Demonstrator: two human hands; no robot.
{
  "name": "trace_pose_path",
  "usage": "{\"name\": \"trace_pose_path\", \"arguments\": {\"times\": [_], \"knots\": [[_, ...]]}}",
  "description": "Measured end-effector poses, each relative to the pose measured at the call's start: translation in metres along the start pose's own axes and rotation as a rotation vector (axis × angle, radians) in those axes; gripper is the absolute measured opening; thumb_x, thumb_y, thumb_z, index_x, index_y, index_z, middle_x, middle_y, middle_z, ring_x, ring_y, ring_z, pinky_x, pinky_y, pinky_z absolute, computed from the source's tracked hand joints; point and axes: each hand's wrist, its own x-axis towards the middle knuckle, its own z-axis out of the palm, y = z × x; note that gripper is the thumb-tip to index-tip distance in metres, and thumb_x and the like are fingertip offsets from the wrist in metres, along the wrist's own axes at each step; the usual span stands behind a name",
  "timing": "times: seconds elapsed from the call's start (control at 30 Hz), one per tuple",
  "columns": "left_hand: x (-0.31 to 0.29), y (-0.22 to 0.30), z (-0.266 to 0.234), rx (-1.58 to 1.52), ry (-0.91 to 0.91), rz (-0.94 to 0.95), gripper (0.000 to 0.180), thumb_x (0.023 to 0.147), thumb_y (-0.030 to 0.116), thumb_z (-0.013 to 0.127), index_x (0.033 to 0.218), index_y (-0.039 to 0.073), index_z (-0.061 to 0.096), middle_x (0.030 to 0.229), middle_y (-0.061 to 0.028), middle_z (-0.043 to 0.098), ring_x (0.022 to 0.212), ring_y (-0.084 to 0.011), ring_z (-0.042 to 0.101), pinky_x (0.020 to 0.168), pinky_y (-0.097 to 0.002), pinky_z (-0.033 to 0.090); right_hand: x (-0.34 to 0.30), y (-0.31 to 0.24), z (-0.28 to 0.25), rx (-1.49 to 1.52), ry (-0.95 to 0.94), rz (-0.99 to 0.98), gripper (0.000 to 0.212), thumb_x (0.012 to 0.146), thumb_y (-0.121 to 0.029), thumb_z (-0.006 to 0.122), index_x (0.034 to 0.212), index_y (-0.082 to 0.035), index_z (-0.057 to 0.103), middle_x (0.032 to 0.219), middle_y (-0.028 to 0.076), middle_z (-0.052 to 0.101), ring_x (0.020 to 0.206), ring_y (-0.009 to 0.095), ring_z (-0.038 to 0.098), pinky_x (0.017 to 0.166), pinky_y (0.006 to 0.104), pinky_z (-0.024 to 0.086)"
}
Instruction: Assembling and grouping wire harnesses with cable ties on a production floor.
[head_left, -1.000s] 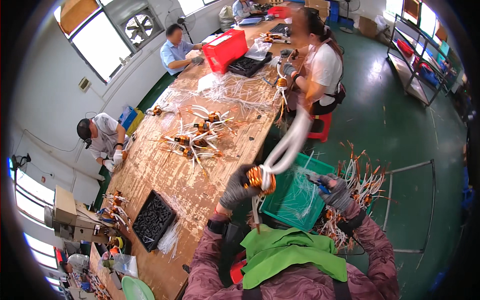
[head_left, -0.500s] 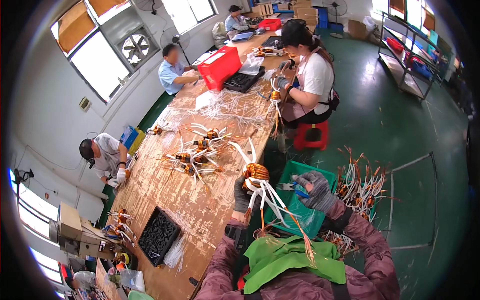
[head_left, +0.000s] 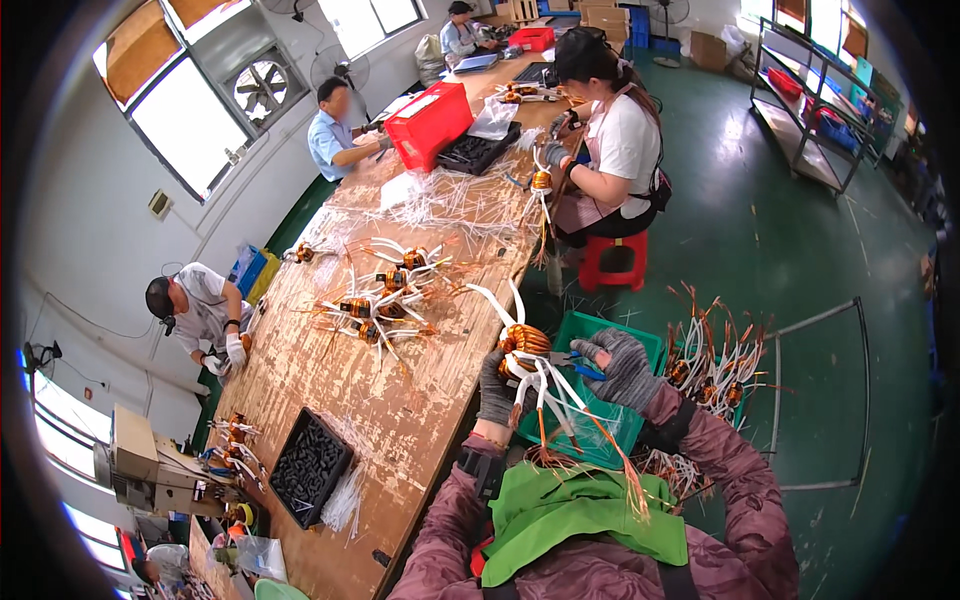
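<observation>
Gloved in grey, my left hand [head_left: 495,392] is closed around a copper-wound ring coil [head_left: 526,343] just off the table's right edge. White-sleeved leads stick up from the coil, and others with bare copper strand ends hang below it. In my right hand [head_left: 628,372], also gloved, is a pair of blue-handled pliers [head_left: 588,372]. The pliers' jaws point left, close beside the coil and its white leads; I cannot tell whether they touch. Beneath both hands is a green plastic crate [head_left: 640,342], and a green cloth [head_left: 580,515] covers my lap.
On the wooden table [head_left: 420,395] are several more coils [head_left: 390,280], a black tray [head_left: 312,468] of small black parts and loose white sleeves [head_left: 450,220]. Finished-looking wire bundles [head_left: 715,365] fill a container at right. A metal frame [head_left: 862,400] stands beyond. A co-worker [head_left: 625,130] sits further along.
My right hand has brought the pliers leftward, close to the coil. The coil in my left hand has shifted slightly right. The whole view has moved a little.
</observation>
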Motion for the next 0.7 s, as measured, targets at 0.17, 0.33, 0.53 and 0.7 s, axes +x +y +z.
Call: {"name": "trace_pose_path", "arguments": {"times": [0.17,0.33,0.53,0.7], "knots": [[0.016,-0.002,-0.011,-0.064,-0.003,-0.124,0.052,0.072,0.036,0.066,0.114,0.007,0.052,0.102,-0.0125,0.059,0.083,-0.0273,0.059,0.07,-0.0371,0.053,-0.014,0.017,0.019,0.074,-0.229,0.154,0.03,0.073,-0.015,0.063,0.101,-0.006,0.062,0.087,0.014,0.061,0.072,0.028,0.061,0.061,0.0372,0.05],[0.027,-0.014,0.003,-0.096,0.041,-0.09,0.049,0.077,0.038,0.059,0.117,0.011,0.053,0.109,-0.0098,0.059,0.096,-0.0265,0.058,0.079,-0.0412,0.051,-0.082,0.08,0.07,1.121,0.059,0.792,0.034,0.076,-0.016,0.067,0.107,-0.004,0.058,0.084,0.005,0.057,0.07,0.014,0.054,0.064,0.03,0.049],[0.032,-0.022,0.008,-0.165,0.17,-0.168,0.052,0.08,0.044,0.055,0.12,0.011,0.052,0.113,-0.0121,0.059,0.099,-0.0288,0.058,0.08,-0.0447,0.052,-0.067,0.014,0.026,0.227,0.016,0.272,0.043,0.072,-0.022,0.067,0.11,-0.004,0.057,0.093,0.013,0.059,0.08,0.027,0.058,0.071,0.0391,0.048],[0.033,-0.035,0.014,-0.119,0.179,-0.23,0.052,0.079,0.044,0.059,0.12,0.013,0.052,0.112,-0.0094,0.059,0.097,-0.0285,0.059,0.076,-0.045,0.053,-0.065,0.019,0.015,0.019,-0.041,0.354,0.051,0.065,-0.025,0.068,0.111,-0.007,0.056,0.102,0.015,0.059,0.09,0.035,0.055,0.081,0.0413,0.046]]}}
